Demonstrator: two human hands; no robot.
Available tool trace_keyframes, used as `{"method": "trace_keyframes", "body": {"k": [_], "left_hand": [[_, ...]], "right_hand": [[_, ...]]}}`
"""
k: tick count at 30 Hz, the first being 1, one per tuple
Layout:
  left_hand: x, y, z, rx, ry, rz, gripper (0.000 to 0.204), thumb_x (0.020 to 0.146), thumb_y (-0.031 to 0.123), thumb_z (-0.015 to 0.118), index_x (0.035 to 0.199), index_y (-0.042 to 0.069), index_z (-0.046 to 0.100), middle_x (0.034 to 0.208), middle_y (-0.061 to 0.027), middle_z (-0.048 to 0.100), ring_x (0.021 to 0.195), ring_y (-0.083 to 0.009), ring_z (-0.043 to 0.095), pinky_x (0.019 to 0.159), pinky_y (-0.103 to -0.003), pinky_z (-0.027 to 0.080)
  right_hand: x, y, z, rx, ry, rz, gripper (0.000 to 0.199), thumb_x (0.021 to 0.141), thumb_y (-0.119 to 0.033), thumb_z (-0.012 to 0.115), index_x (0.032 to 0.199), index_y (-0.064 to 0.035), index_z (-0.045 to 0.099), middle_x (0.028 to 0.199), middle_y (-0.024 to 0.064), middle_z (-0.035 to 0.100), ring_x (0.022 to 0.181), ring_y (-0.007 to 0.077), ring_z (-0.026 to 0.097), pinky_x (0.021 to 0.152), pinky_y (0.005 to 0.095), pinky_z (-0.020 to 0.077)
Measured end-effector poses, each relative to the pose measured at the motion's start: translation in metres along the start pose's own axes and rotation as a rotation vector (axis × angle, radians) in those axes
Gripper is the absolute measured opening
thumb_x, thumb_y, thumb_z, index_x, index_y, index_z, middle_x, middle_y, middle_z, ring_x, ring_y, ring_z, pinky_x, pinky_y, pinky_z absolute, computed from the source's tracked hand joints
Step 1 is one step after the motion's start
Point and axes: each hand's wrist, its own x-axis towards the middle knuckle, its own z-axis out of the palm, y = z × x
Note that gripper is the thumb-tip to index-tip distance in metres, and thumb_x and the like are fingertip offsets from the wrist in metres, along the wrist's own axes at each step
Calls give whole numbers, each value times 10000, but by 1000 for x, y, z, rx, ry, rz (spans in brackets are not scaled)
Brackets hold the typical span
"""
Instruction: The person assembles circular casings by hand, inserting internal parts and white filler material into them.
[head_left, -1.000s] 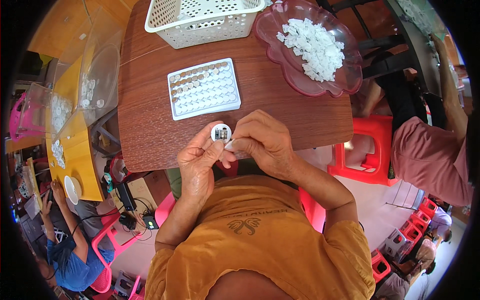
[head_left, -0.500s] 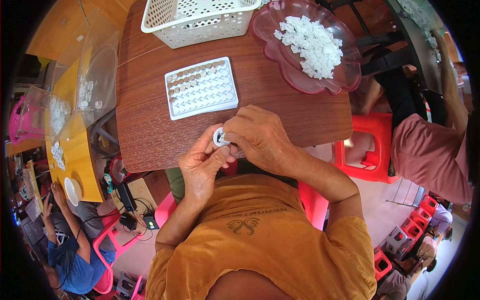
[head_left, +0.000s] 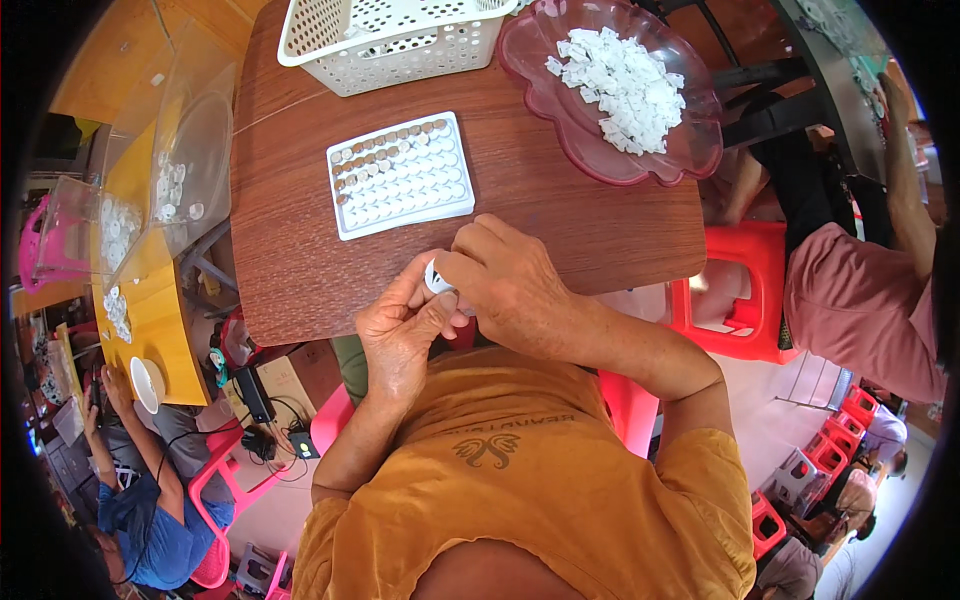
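Brown wooden table [head_left: 290,270] is carrying a shallow white tray [head_left: 410,224].
Left hand [head_left: 402,318] is pinching a small white round piece [head_left: 433,279] between thumb and fingers near the table's close edge; right hand [head_left: 512,288] is arching over it, knuckles up, its hidden fingertips leaving its grip unclear.

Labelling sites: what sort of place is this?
Probably a hand-assembly workshop: the left hand holds a round white part, with a tray of coin-like discs and a scalloped bowl heaped with white pieces on the table.
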Motion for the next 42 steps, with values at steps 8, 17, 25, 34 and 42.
{"method": "trace_keyframes", "body": {"k": [8, 17, 25, 34, 42], "left_hand": [[1, 3, 1, -26, 22, 11, 361, 867, -29, 559, 1225, -47, 510, 834, -83, 640, 654, -83, 583, 543, -182, 459], [-2, -1, 0, -117, 41, 22, 314, 879, 66, 587, 1160, -72, 553, 806, -117, 657, 621, -117, 607, 506, -192, 462], [0, 2, 0, -211, 98, -27, 251, 885, 75, 575, 1074, -90, 591, 796, -142, 652, 576, -152, 622, 443, -218, 481], [-2, -2, 2, -127, 152, 159, 218, 870, 39, 590, 1037, -100, 609, 807, -124, 636, 566, -128, 577, 463, -226, 472], [-5, -8, -1, -95, 133, 192, 213, 874, 32, 586, 1041, -98, 610, 796, -103, 629, 570, -108, 554, 486, -209, 454]], "right_hand": [[-2, -2, 0, -6, 66, 51, 296, 581, -29, 695, 850, -61, 575, 752, 71, 501, 682, 256, 516, 532, 361, 434], [-12, -2, 13, 39, 144, 80, 210, 684, -11, 658, 882, -31, 590, 774, 79, 541, 692, 247, 529, 568, 348, 447], [-16, -6, 14, 142, 262, 153, 214, 693, -32, 649, 886, -39, 557, 789, 105, 529, 724, 282, 523, 593, 370, 441], [-18, -14, 18, 630, 160, 566, 130, 746, -52, 678, 821, -17, 579, 753, 75, 549, 637, 152, 536, 548, 288, 432], [-19, -20, 24, 964, 236, 617, 110, 776, 31, 638, 792, 5, 533, 736, 41, 525, 593, 72, 557, 480, 218, 433]]}}
